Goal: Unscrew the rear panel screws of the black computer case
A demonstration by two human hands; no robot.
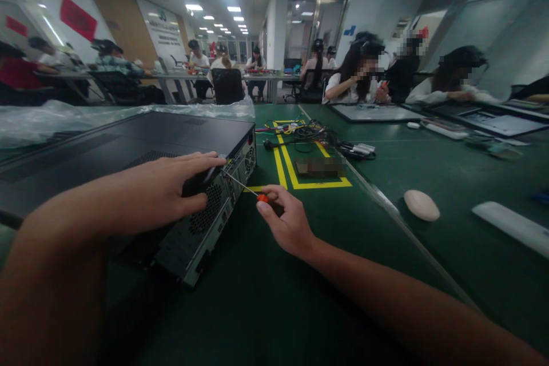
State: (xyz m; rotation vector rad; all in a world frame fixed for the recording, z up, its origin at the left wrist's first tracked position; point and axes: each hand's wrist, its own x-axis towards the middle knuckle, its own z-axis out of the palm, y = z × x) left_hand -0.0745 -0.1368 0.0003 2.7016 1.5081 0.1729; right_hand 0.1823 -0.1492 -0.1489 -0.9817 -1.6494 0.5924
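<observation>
A black desktop computer case lies on its side at the left, its metal rear panel turned towards the right. My left hand holds the case's near top edge, fingers stretched along the top and thumb bent down over the rear side. Under those fingers is a dark rounded part I cannot make out. In my right hand is a screwdriver with a red handle, pinched between thumb and fingers. Its thin shaft points up and left, with the tip at the rear panel close to my left fingertips. What the tip touches is too small to tell.
Bundled cables lie beyond the case near yellow tape on the green table. A blurred flat object sits inside the tape. At right are a pale computer mouse and a white bar. Co-workers sit across the table.
</observation>
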